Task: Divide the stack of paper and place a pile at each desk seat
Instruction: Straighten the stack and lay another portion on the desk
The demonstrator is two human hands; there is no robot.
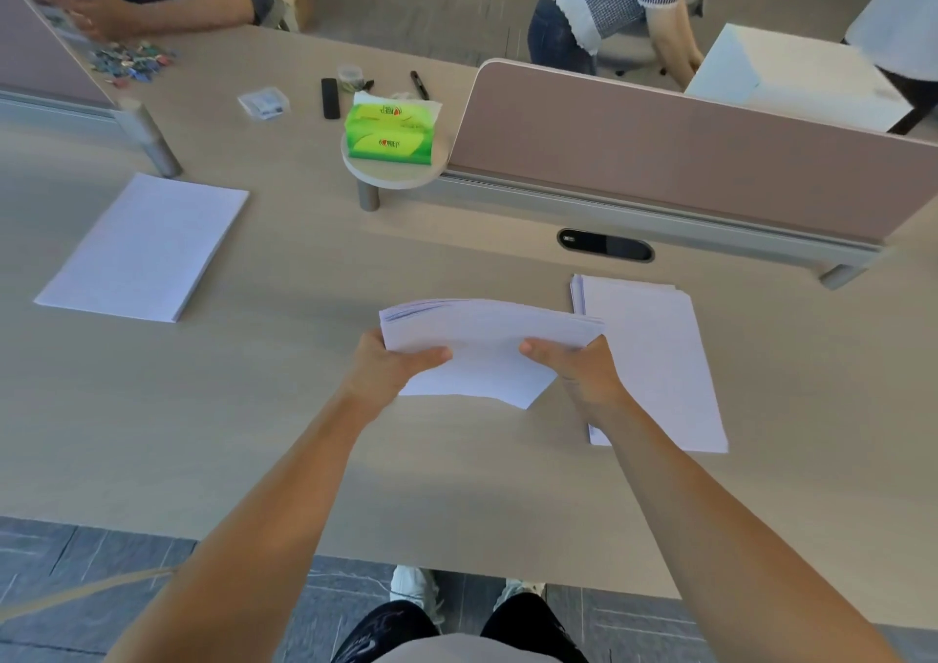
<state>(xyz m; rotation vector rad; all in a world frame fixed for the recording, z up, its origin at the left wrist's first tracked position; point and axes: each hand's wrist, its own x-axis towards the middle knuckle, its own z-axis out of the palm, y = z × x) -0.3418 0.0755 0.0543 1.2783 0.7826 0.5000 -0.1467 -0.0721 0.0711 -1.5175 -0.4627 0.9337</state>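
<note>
Both hands (487,365) outstretched, gripping paper stack (484,340)

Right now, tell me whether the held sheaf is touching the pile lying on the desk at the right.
Cannot tell. In the head view the held sheaf overlaps the left edge of the right pile, but one view cannot show whether it rests on it or hangs above.

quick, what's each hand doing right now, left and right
Left hand: closed on the held paper stack, gripping its left edge.
Right hand: closed on the same stack's right edge.
</note>
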